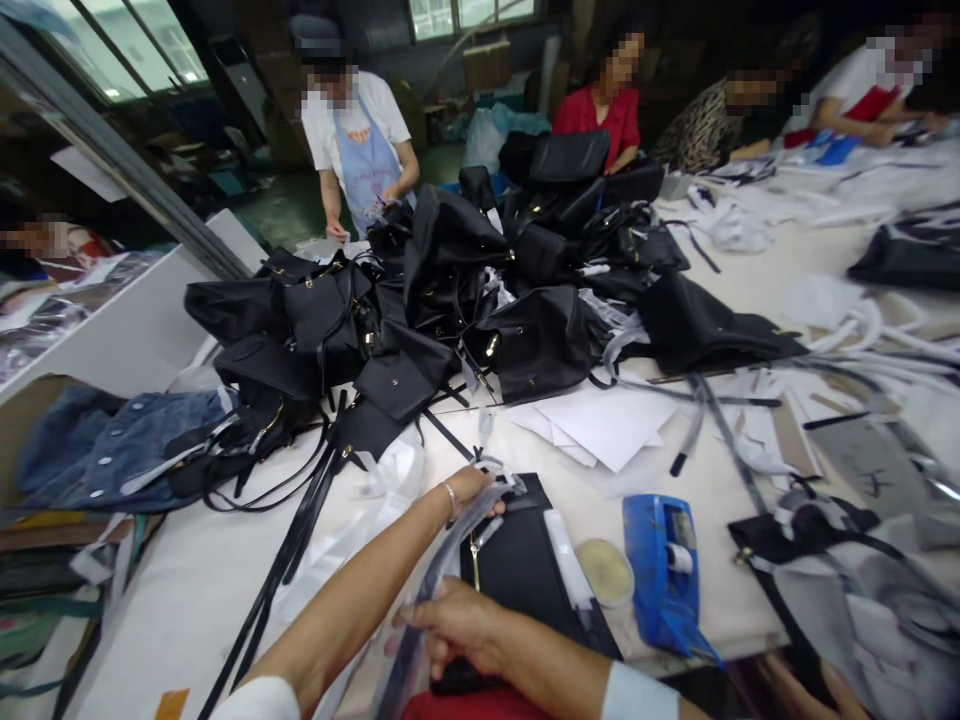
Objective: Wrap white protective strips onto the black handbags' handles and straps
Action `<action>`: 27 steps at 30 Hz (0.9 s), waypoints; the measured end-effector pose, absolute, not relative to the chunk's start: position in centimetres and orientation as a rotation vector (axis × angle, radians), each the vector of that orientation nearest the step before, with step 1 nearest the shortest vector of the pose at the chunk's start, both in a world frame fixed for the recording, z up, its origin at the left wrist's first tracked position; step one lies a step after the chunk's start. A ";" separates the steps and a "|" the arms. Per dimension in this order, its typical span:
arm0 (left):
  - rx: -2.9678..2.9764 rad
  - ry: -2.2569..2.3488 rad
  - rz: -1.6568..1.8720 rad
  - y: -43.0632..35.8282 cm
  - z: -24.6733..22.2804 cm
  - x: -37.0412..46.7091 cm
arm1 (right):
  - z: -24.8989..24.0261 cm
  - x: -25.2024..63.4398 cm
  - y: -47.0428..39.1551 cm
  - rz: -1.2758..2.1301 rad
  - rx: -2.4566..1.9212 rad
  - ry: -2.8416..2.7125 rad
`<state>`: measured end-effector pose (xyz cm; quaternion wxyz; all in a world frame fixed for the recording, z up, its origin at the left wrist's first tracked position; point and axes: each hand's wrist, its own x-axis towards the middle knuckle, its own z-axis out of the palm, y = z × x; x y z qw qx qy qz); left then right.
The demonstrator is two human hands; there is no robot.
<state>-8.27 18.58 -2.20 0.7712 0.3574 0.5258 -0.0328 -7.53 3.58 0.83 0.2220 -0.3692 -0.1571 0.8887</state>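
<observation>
A black bag (517, 565) with a gold zipper lies at the table's front edge. My left hand (474, 488), a bracelet at its wrist, is closed at the bag's top, on a strap wrapped in clear plastic (450, 545). Nearer to me, my right hand (454, 625) is closed around the lower part of the same wrapped strap, over the bag's left side. A white strip (568, 560) lies along the bag's right side.
Black bags (540, 340) are heaped across the middle. White sheets (600, 425), a round tub (604, 572) and a blue tape dispenser (660, 570) sit to the right. A denim garment (112, 450) is at left. Several people work around the table.
</observation>
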 end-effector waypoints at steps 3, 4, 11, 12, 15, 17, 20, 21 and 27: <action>0.683 0.962 0.042 15.7 1.9 -12.4 | 2.2 -3.7 5.2 2.308 -0.888 -0.549; 0.643 0.862 0.059 14.3 3.2 -13.8 | 2.4 -2.1 5.9 2.227 -0.902 -0.555; 0.797 0.725 0.078 3.9 5.6 -20.8 | 1.5 2.4 8.5 1.674 -1.245 -0.447; 0.794 0.755 0.059 3.3 5.4 -21.2 | 1.6 1.7 8.2 1.638 -1.257 -0.423; 0.723 0.838 0.210 3.1 5.4 -21.4 | 2.7 -2.2 6.0 1.706 -1.182 -0.470; 0.705 0.832 0.322 3.6 5.8 -21.0 | 3.7 -5.0 4.2 1.827 -1.158 -0.626; 0.737 0.791 0.347 3.8 6.0 -20.1 | 4.8 -6.9 2.2 1.827 -1.313 -0.918; 0.758 0.767 0.340 3.6 5.8 -19.9 | 4.9 -6.6 1.9 1.771 -1.377 -1.010; 0.864 0.937 0.276 3.6 2.3 -20.8 | 3.5 3.4 2.3 1.087 -1.949 -1.038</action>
